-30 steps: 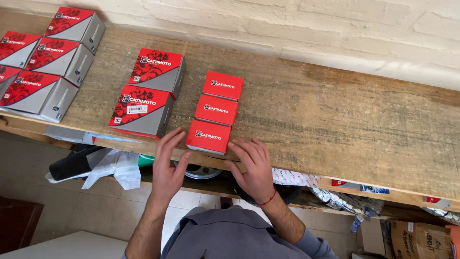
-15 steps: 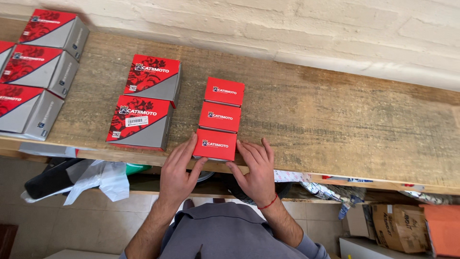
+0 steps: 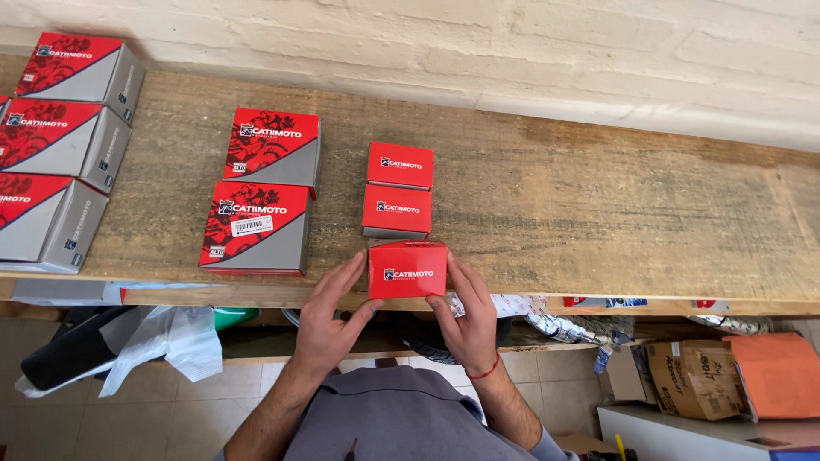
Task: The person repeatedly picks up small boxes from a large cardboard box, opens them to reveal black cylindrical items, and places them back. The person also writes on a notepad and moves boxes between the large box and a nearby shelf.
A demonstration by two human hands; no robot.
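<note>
Since the earlier frames the nearest small red box (image 3: pixel 407 269) has been drawn back from the row and now sits tipped at the front edge of the wooden shelf (image 3: pixel 598 213), a gap open between it and the next one. The left hand (image 3: pixel 329 320) presses its fingers against the box's left side and the right hand (image 3: pixel 465 320) against its right side, so both hands clasp it between them. There are three small red boxes: the held one, a second (image 3: pixel 396 211) just behind it, and a third (image 3: pixel 401 165) touching that one, farther toward the pale brick wall (image 3: pixel 512 51). Two larger red-and-grey boxes (image 3: pixel 256 226) lie left of them, one behind the other, the nearer with a white barcode label. Three more red-and-grey boxes (image 3: pixel 60 141) line the shelf's left end. Below the shelf's right end sit a brown carton (image 3: pixel 692 376) and an orange folder (image 3: pixel 777 376).
</note>
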